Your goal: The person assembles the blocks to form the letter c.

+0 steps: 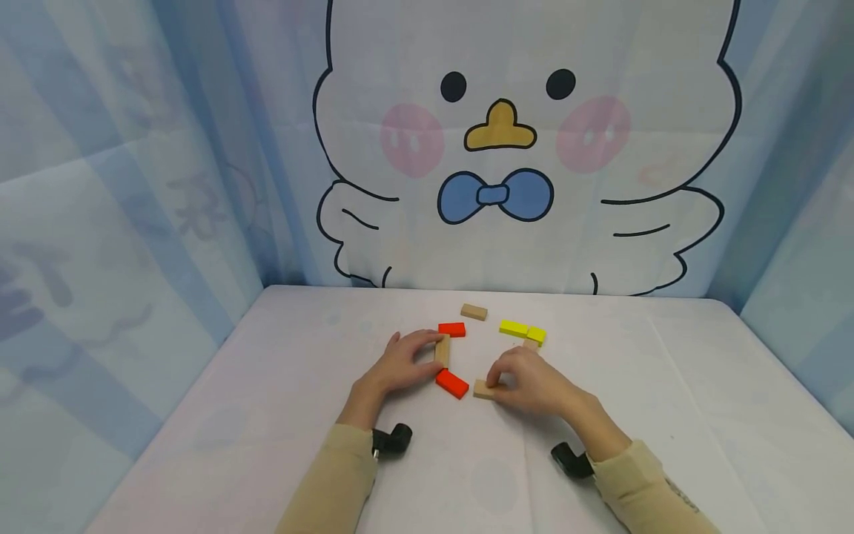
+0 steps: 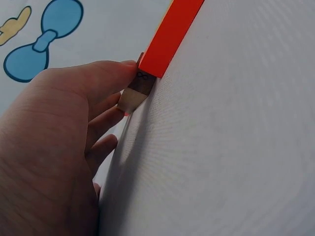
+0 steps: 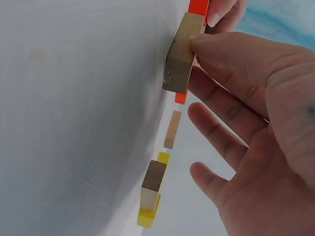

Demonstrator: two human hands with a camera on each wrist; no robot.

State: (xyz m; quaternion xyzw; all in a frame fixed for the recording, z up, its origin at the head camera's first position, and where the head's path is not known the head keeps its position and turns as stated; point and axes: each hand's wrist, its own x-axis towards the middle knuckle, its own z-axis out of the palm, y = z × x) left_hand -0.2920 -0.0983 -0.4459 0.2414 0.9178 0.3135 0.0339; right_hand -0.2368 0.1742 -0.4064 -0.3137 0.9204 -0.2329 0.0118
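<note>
My left hand (image 1: 402, 363) holds a plain wooden block (image 1: 442, 353) lengthwise between thumb and forefinger on the white table. A red block (image 1: 452, 384) meets that block's near end, angled toward the right, and another red block (image 1: 451, 329) lies at its far end. Just right of the near red block, a second wooden block (image 1: 482, 390) is pinched by my right hand (image 1: 534, 384), flat on the tabletop. In the right wrist view, the thumb and forefinger grip this wooden block (image 3: 180, 54) while the other fingers spread loosely.
Behind my right hand lie two touching yellow blocks (image 1: 514, 328) and a partly hidden wooden block (image 1: 530, 344). One more wooden block (image 1: 474, 311) lies at the back of the white table (image 1: 233, 415). A printed curtain (image 1: 494, 252) hangs behind the far edge.
</note>
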